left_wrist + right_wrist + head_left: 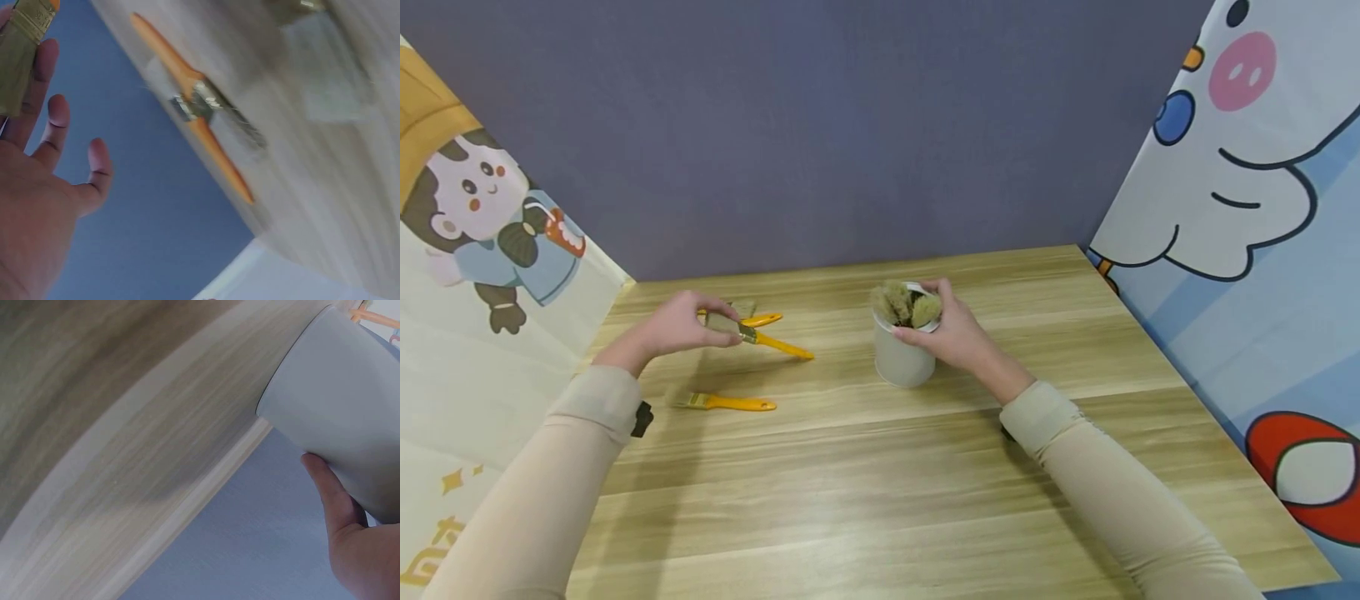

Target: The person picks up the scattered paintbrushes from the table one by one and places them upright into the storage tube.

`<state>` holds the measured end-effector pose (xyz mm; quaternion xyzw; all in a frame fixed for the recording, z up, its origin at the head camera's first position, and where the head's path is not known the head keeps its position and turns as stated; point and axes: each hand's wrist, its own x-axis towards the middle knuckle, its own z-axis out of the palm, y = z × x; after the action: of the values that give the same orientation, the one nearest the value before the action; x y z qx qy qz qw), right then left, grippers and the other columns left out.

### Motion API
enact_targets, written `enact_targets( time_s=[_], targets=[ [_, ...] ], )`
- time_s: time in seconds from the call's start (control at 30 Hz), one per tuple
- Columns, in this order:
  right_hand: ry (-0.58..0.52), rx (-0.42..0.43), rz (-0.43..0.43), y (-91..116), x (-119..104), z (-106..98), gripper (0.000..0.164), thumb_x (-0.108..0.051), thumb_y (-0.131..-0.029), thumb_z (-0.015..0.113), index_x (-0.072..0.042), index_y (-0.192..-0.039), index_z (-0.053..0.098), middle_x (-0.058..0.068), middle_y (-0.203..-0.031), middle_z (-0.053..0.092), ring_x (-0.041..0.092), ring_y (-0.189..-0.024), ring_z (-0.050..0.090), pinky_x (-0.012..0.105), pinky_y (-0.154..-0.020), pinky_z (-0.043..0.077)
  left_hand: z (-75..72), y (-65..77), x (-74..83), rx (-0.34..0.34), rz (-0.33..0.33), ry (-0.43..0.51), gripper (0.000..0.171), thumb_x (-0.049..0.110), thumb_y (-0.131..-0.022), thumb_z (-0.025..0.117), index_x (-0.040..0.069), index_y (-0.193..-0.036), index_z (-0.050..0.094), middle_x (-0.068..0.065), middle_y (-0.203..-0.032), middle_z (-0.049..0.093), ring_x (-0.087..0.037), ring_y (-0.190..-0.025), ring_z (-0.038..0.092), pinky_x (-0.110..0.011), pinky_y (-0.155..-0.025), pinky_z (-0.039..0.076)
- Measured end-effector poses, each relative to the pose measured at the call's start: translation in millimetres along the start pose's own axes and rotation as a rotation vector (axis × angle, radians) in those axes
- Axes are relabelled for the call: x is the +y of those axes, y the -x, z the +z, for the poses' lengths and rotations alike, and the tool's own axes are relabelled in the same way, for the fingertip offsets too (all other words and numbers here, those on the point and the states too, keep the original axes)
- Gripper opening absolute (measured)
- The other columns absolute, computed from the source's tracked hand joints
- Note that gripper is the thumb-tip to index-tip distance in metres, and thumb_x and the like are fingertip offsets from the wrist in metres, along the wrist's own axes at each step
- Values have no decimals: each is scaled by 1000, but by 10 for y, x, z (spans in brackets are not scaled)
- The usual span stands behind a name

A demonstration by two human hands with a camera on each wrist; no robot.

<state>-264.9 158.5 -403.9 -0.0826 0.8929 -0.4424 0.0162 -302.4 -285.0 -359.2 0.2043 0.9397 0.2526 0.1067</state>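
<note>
My left hand (685,327) pinches a flat paintbrush (782,345) by its bristles, its yellow handle slanting down to the right. The left wrist view shows the held brush's bristles (17,69) against the fingers. With my right hand (953,335) I grip a pale, cylindrical cup (904,362) at its rim and side. Several brushes stand in the cup with their bristles (897,302) upward and their handles hidden inside. The right wrist view has the thumb (331,490) along the cup's wall (344,394).
Two crossed paintbrushes (764,319) lie behind my left hand, partly hidden by it in the head view. Nearer me lies another yellow-handled brush (733,403), bristles to the left. The wooden table (880,500) meets a grey-blue back panel (850,150) and printed side panels.
</note>
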Motion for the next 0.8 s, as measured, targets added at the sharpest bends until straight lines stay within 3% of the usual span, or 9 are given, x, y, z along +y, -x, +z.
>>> enact_targets(
  time_s=[0.2,0.3,0.37,0.5,0.7,0.8],
  targets=[
    [5,1,-3,12,-1,-14,101,-56,-84,86,-18,-160,31,26,-156,50,46,-144,52,64,-115,46,-118,-106,293,87,26,18,37,39,-89,86,14,-116,81,-15,-123,76,-26,-91,53,-36,-71,45],
    [10,1,-4,12,5,-12,101,-56,-85,86,-18,-160,31,27,-156,50,46,-145,52,64,-115,46,-210,-161,480,115,42,-3,35,39,-89,86,15,-115,81,-11,-112,76,-22,-87,53,-35,-71,46],
    [13,2,-1,10,9,-9,101,-56,-84,85,-19,-160,31,26,-156,50,46,-145,52,64,-115,46,-303,-200,619,124,46,-22,37,41,-89,86,16,-117,80,-11,-96,73,-21,-76,51,-36,-71,45],
    [11,2,0,1,16,-2,101,-57,-84,85,-19,-160,31,26,-156,51,46,-144,53,64,-115,47,-523,-267,945,158,68,-24,41,44,-90,85,19,-120,78,-5,-83,68,-17,-61,54,-35,-69,46],
    [6,8,-3,-7,12,5,100,-57,-83,86,-20,-158,32,25,-155,52,45,-143,54,64,-115,47,-804,-380,1486,308,154,60,34,40,-89,86,18,-114,79,5,-90,69,-18,-72,54,-29,-61,43],
    [9,6,0,1,7,-4,101,-57,-83,86,-20,-159,31,24,-156,51,45,-143,53,64,-116,46,-864,-469,1778,334,191,82,30,38,-89,85,18,-111,79,8,-86,68,-18,-74,51,-28,-62,40]
  ],
)
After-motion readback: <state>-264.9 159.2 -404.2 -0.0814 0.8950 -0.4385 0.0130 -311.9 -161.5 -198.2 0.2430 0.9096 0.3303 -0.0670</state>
